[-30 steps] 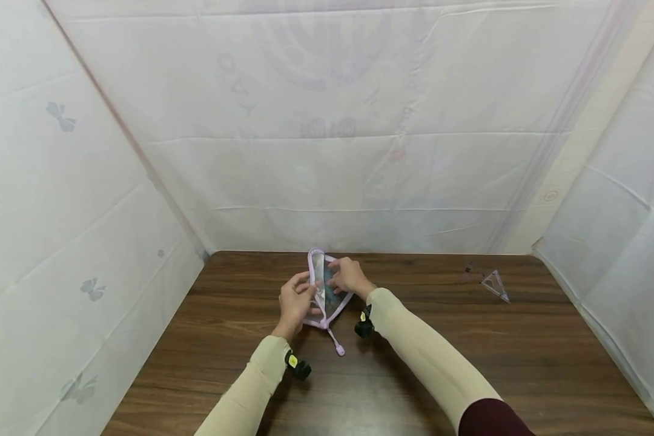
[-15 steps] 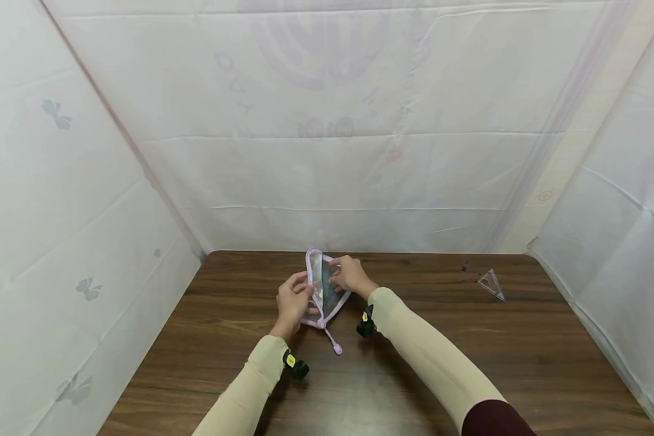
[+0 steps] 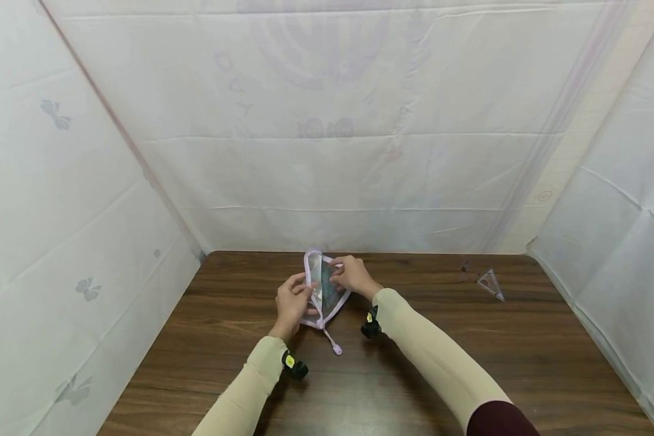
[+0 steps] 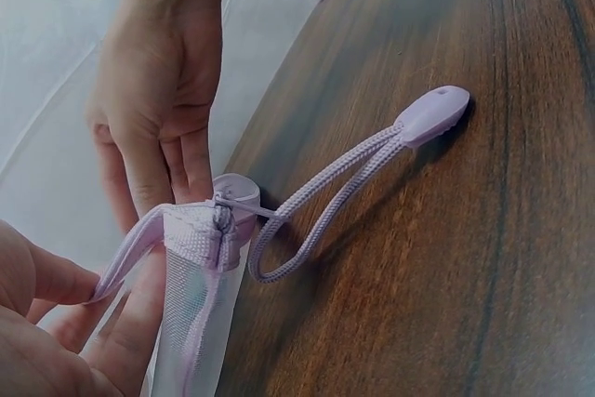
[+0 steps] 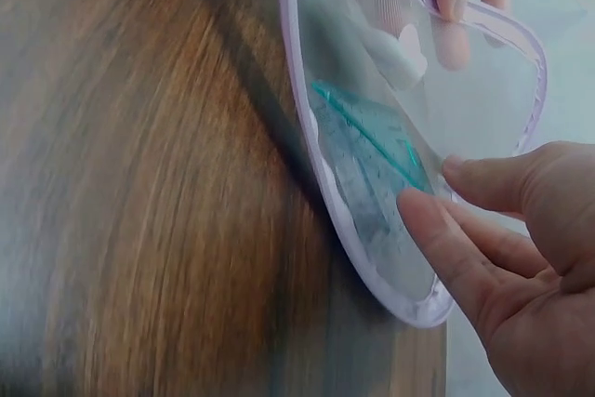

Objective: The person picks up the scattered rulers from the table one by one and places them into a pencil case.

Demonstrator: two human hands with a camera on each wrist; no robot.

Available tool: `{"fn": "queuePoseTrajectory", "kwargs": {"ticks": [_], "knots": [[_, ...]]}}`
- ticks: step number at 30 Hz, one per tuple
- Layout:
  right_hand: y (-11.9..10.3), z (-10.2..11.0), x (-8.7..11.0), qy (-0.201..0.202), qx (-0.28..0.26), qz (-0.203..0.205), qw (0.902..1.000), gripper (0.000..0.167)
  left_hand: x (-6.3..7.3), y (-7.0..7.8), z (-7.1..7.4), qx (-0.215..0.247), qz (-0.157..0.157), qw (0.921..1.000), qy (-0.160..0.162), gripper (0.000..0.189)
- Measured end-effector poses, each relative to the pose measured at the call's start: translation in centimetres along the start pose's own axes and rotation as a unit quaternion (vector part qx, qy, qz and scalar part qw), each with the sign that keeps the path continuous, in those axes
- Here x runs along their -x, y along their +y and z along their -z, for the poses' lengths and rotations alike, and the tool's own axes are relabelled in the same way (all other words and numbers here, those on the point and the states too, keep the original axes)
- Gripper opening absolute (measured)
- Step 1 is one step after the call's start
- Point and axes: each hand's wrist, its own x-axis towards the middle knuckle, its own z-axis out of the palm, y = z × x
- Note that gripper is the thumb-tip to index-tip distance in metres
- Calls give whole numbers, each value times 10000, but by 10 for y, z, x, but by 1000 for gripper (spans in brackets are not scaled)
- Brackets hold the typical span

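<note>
A clear zip pouch (image 3: 335,301) with lilac trim and a looped cord pull (image 4: 437,118) is held up over the wooden table. My left hand (image 3: 292,301) pinches its lilac edge between thumb and fingers. On the opposite side, my right hand (image 3: 353,275) brings thumb and forefinger together at the pouch's clear panel; exactly what lies between the tips is partly hidden. A teal see-through plastic piece with a straight edge (image 5: 367,137) shows through the pouch, close to the right fingertips. A whitish object (image 5: 395,58) also shows there, its kind unclear.
Two clear plastic set squares, one triangular (image 3: 492,284) and a fainter reddish one (image 3: 467,271), lie at the table's back right. White printed sheeting (image 3: 327,181) hangs behind and at both sides of the brown table (image 3: 441,375).
Both hands keep nearly the same place on the pouch. The right wrist has shifted slightly to the right. The whole view has drifted a little.
</note>
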Motion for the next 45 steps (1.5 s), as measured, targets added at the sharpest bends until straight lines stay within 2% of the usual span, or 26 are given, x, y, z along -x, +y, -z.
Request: {"fn": "queuePoseTrajectory", "kwargs": {"ticks": [9,16,21,34,45], "knots": [[11,14,8,73,199,548,9983,45,-3,-5,0,-32,62,10000,2,35],[20,32,15,279,739,796,9937,41,-2,-8,0,-9,39,10000,14,36],[26,47,21,239,803,823,9931,42,-2,-7,1,-85,39,9999,57,38],[44,76,34,514,1251,848,9872,42,-1,-5,3,-72,53,10000,19,36],[54,96,45,688,1352,659,9862,43,-2,-5,1,-75,19,10000,46,35]]}}
